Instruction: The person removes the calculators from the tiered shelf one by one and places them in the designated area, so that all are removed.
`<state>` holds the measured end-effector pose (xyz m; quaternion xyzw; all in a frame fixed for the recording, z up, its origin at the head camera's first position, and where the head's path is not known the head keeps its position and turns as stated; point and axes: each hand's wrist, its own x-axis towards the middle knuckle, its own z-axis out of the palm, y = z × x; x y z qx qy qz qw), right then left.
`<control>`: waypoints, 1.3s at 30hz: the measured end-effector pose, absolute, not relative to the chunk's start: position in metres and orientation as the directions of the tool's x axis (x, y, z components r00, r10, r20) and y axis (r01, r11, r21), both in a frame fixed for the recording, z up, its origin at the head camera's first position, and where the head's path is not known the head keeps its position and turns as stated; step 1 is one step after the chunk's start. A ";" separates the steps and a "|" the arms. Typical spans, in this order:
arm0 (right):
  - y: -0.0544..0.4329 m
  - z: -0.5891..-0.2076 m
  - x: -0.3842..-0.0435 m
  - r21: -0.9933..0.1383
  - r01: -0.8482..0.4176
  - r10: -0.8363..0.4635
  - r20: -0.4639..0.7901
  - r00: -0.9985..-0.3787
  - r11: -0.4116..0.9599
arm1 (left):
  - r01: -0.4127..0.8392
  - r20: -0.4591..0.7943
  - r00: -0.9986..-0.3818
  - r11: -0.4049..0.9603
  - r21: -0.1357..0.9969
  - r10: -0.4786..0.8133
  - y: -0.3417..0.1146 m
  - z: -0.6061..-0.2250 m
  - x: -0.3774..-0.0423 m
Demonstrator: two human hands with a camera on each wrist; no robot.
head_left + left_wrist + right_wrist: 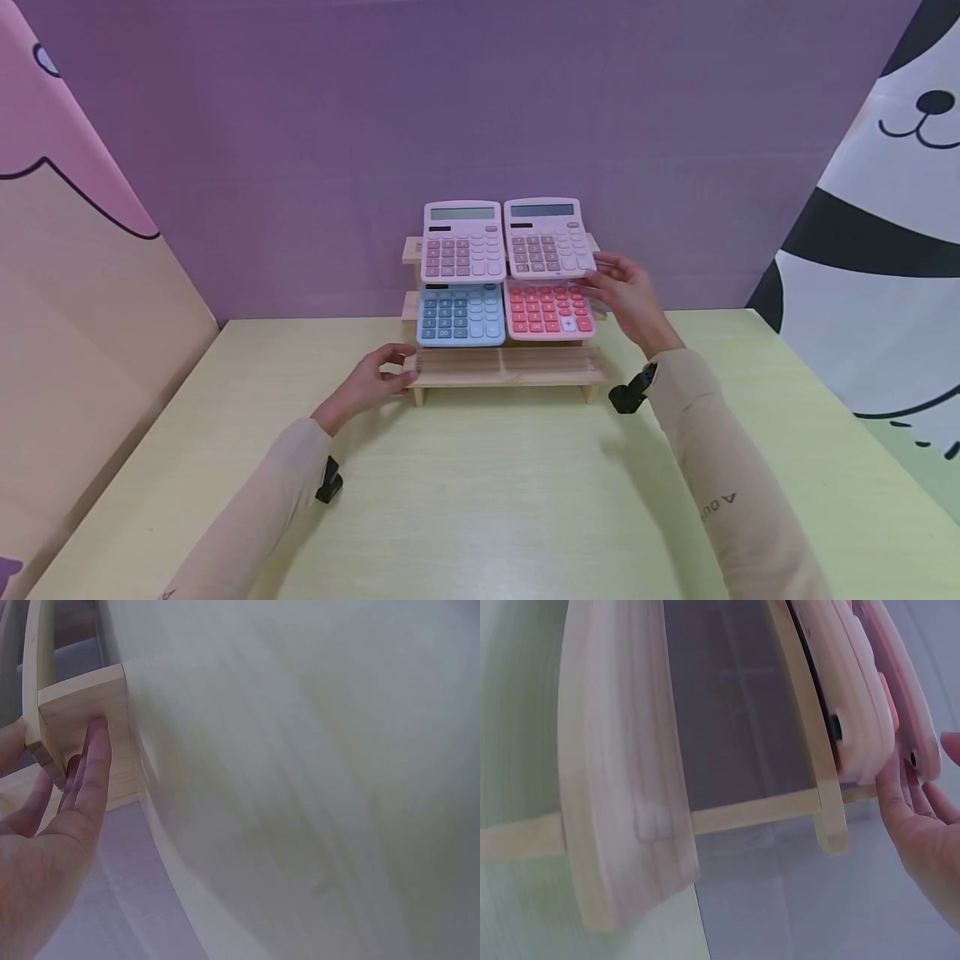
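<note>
Upper-right calculator [551,237] is leaning on the top tier of the wooden stand [510,371], its lower right corner sitting between the digits of the right hand [633,304] — that hand is pinching it. Left hand [371,379] is gripping the left end of the bottom tier, well apart from that calculator, lower and to the left; in the left wrist view its fingers are reaching under the board by the leg

Looks: upper-right unit is showing a pale pink body, dark grey display strip, mauve number keys on the left, paler keys on the right. It's tilting slightly, top toward the left. Upper-left calculator [461,242] is standing just beside it, same colours, sitting straighter

Row below, on the middle tier: blue calculator [461,317] is sitting on the left, red-pink calculator [551,310] on the right with a white plus key showing — the upper pair is hiding their top parts. Stand is resting on the pale table [487,500], purple backdrop [487,100] hanging behind
</note>
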<state>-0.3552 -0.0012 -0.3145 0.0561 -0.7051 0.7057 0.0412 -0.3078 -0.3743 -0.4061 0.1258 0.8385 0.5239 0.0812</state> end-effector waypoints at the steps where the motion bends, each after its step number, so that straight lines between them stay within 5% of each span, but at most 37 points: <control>1: -0.002 -0.315 -0.356 -0.990 -0.138 -0.013 0.138 -0.990 -0.003 | 0.128 -0.003 -0.955 0.420 0.899 0.297 -0.375 -0.406 -0.308; 39: -0.018 -0.313 -0.354 -0.966 -0.114 0.100 0.093 -0.991 -0.231 | 0.160 0.028 -0.946 0.394 0.905 0.322 -0.376 -0.407 -0.308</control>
